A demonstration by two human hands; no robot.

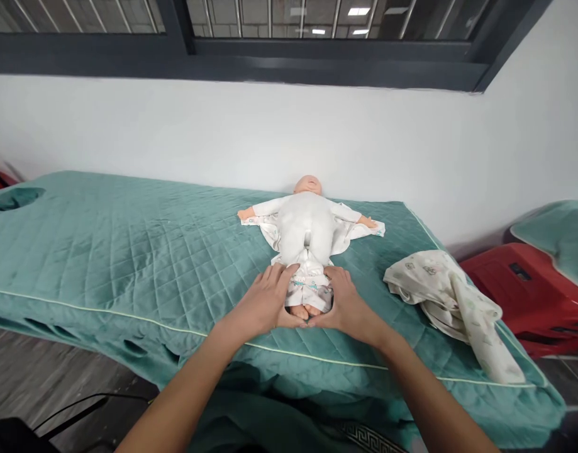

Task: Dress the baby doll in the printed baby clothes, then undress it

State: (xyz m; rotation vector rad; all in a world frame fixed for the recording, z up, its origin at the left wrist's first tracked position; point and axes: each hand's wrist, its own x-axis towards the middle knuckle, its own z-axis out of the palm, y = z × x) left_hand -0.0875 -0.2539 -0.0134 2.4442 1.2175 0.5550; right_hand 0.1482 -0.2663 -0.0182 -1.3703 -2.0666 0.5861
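Note:
A baby doll lies on its back with its arms spread and its head by the wall. Under its arms and torso an opened white baby shirt is spread out. White printed baby pants cover its lower legs, and the feet show below the cuffs. My left hand curves round the pants from the left, closed on their side. From the right, my right hand grips the opposite side in the same way. Both hands nearly meet beneath the feet.
Green quilted bedding covers the long bed. A crumpled, printed white cloth lies at the right edge. Beyond stands a red plastic stool with a green cushion on it. A white wall bounds the far side.

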